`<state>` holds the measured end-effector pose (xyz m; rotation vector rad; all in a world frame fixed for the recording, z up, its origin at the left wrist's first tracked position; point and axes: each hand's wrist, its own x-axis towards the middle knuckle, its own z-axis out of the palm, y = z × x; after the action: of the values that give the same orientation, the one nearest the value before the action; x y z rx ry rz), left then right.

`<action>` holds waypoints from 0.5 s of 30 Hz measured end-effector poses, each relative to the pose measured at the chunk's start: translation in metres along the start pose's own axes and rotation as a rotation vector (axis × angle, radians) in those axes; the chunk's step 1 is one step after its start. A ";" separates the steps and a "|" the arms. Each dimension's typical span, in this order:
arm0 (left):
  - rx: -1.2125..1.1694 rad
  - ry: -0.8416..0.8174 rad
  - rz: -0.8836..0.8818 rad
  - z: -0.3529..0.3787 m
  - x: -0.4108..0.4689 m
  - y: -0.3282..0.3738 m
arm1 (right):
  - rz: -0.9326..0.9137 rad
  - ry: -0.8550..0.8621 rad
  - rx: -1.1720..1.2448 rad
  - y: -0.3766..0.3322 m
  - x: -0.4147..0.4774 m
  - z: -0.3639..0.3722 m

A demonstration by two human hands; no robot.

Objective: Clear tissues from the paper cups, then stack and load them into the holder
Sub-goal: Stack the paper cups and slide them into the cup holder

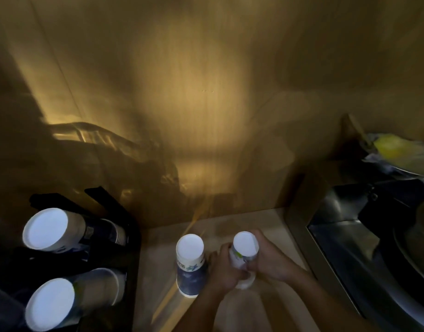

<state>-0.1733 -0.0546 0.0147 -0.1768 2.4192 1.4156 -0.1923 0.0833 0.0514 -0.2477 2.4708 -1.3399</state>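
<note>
Left hand (226,269): closed around the lower part of a stack of paper cups, from its left side.
Right hand (269,259): closed around the same stack from its right side, fingers wrapped near the top.
Held stack (244,254): upside down, white base uppermost, tilted slightly; gripped between both hands just above the bench (273,226). It is judged to be held from two sides so that the cups are pressed together and kept in line.
Second stack (190,264): just beside the left hand, on its outer side; stood upside down on the bench, not gripped. It is judged to be parked there within reach, to be joined or loaded later.
Holder (115,212): well to the left of the hands; a dark rack set against the wall.
Cups in holder: an upper row (48,230) and a lower row (51,304) are laid sideways, white bases toward the viewer, so loading is judged partly done.
Tissues: none made out; the cup mouths are hidden and the light is dim.
Sink (350,248): to the right of the right hand, apart from it; not part of the task.
Step in hand: stacking is judged under way, loading to follow.
</note>
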 end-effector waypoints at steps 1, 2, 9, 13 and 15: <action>-0.048 -0.008 -0.008 0.002 0.000 -0.004 | 0.002 0.009 0.010 0.002 -0.002 0.001; -0.091 -0.013 -0.015 0.003 -0.001 -0.006 | -0.004 0.016 0.020 0.004 -0.004 0.001; -0.440 -0.095 -0.068 -0.005 -0.014 -0.005 | -0.034 0.078 0.104 -0.009 -0.003 -0.009; -0.569 -0.110 -0.042 -0.013 -0.024 0.002 | -0.117 0.063 0.116 -0.025 -0.003 -0.013; -0.605 -0.099 -0.017 -0.015 -0.029 0.004 | -0.141 0.059 0.153 -0.029 -0.005 -0.012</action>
<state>-0.1505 -0.0678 0.0348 -0.2575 1.8410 2.0523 -0.1919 0.0786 0.0828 -0.3568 2.4214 -1.6075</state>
